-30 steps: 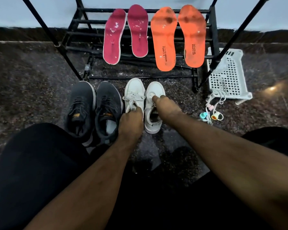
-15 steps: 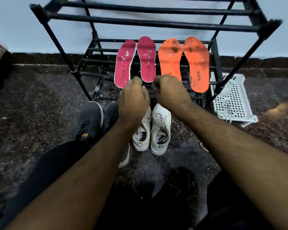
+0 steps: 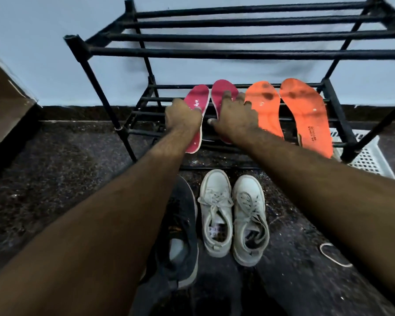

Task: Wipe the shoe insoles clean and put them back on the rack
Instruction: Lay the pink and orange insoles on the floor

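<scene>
Whereas half a second ago both hands hung fisted short of the rack (image 3: 214, 53), each now lies on a pink insole.
Left hand (image 3: 183, 116) grips the left pink insole (image 3: 197, 99); right hand (image 3: 234, 115) rests spread on the right pink insole (image 3: 222, 87). Both speckled white, leaning on the rack's lower rails, orange insoles (image 3: 290, 110) alongside.

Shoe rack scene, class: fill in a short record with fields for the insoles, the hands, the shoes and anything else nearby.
insoles: two pink insoles and two orange insoles lean side by side on the lower bars of the black rack; pale specks and dark marks show on them
left hand: on the left pink insole, grip unclear
right hand: fingers spread over the right pink insole
shoes: white pair on the floor before the rack; one dark shoe beside it
other: white basket right of the rack
</scene>
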### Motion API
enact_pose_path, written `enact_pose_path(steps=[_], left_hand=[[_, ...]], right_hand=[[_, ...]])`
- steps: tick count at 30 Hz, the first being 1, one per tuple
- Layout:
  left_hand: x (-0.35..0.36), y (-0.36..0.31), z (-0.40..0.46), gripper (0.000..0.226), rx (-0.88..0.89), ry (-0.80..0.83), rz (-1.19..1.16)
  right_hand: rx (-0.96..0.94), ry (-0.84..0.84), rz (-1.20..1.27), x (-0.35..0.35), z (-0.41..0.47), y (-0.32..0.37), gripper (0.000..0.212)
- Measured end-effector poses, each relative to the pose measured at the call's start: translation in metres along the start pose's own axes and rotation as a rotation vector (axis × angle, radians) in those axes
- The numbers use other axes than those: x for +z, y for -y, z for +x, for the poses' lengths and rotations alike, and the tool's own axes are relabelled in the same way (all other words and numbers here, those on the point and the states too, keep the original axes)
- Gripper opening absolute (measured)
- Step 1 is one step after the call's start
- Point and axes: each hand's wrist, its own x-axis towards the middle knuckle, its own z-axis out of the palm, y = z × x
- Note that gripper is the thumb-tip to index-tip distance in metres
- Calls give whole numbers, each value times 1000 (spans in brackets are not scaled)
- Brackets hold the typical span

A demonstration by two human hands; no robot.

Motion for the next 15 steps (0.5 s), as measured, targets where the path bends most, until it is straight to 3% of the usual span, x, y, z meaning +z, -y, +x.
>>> enact_pose_path(steps=[6,9,15], left_hand=[[13,22,18,21,-142,7,-188],[9,27,22,20,-220,76,-415],[5,27,9,30,-212,259,-583]], right_hand=[[-16,4,47,9,5,-4,86],[23,-17,126,10,8,-7,83],[110,-55,319,-2,4,-13,85]])
